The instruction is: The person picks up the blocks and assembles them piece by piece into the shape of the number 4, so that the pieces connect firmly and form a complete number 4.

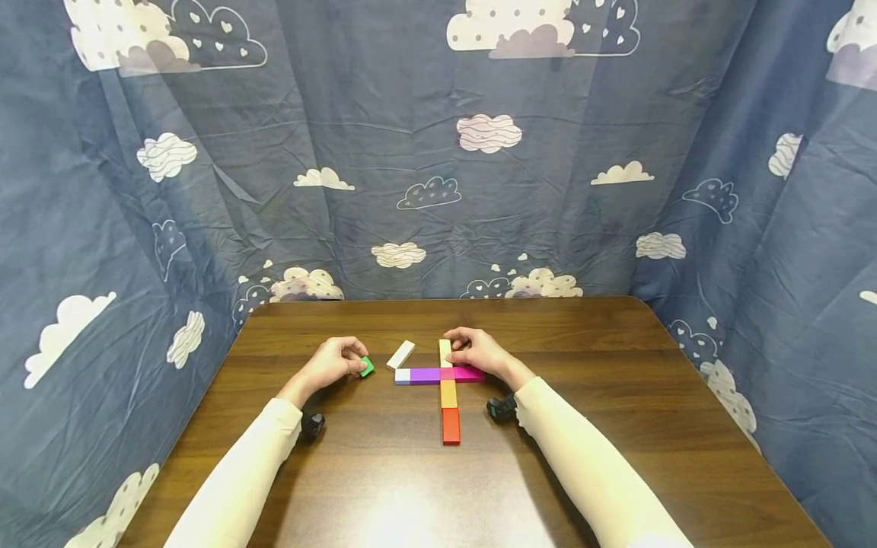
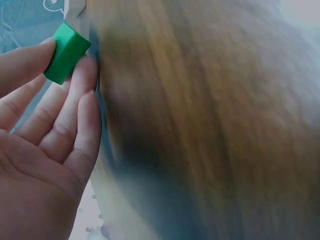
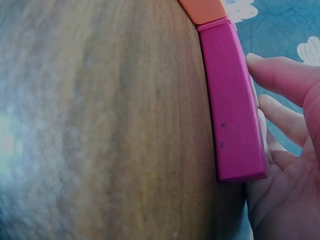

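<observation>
My left hand (image 1: 333,361) pinches a small green block (image 2: 67,52) between thumb and fingertips, left of a cross of coloured blocks. At the cross's far arm, my right hand (image 1: 479,350) has thumb and fingers around a pale yellow block (image 1: 445,348). The crosswise row runs from a pale lavender block (image 1: 402,377) through a purple block (image 1: 425,376) and a pink square (image 1: 447,374) to a magenta block (image 3: 232,105). An orange block (image 1: 448,393) and a red block (image 1: 450,428) form the near arm. In the right wrist view the magenta block mostly hides the yellow one.
A white block (image 1: 400,355) lies slanted beside the left end of the cross, between the hands. The brown wooden table (image 1: 384,487) reaches back to a blue cloud-patterned curtain (image 1: 370,114), which also hangs along both sides.
</observation>
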Demonstrator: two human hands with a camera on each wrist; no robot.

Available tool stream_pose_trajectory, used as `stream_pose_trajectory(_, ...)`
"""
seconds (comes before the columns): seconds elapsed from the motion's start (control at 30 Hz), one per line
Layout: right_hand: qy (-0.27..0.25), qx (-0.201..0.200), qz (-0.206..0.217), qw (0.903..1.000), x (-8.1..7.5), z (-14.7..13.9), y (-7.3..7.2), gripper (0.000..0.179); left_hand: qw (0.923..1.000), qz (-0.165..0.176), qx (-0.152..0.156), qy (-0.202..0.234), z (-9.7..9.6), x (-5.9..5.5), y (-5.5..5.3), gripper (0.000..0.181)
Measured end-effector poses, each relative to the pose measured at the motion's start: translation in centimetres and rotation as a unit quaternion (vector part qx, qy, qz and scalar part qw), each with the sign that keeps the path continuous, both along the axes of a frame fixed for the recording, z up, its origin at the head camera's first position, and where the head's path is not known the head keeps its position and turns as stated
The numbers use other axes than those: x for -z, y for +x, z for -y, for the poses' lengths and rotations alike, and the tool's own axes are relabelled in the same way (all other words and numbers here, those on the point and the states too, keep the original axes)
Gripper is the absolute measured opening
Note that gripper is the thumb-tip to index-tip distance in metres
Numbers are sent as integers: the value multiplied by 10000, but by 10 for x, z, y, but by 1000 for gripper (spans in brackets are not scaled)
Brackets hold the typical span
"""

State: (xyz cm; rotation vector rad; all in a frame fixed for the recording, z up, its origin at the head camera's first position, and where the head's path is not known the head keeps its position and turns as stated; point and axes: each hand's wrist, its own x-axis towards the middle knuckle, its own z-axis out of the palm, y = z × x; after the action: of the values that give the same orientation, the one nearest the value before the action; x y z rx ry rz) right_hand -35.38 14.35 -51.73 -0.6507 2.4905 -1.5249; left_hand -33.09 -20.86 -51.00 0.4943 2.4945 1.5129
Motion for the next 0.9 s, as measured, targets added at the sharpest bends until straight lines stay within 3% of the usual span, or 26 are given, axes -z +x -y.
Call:
stream_pose_trajectory(0.17, 54, 77, -72, 9999, 11, -1, -8, 51, 9991, 110, -403, 61, -4, -2, -3, 20)
stream_pose_trajectory(0.4, 233, 183, -67, 9995, 15, -3, -9, 49, 9960, 54, -843, 274, -15, -7, -7, 25)
stream_pose_trajectory(0.63, 221, 199, -55, 9995, 18, -3, -9, 49, 9930, -30, -952, 703, -29, -4, -18, 29)
stream_pose_trajectory(0.9, 271, 244, -11, 9993, 17, -3, -10, 49, 9913, -219, -1073, 727, -46, -10, -34, 29)
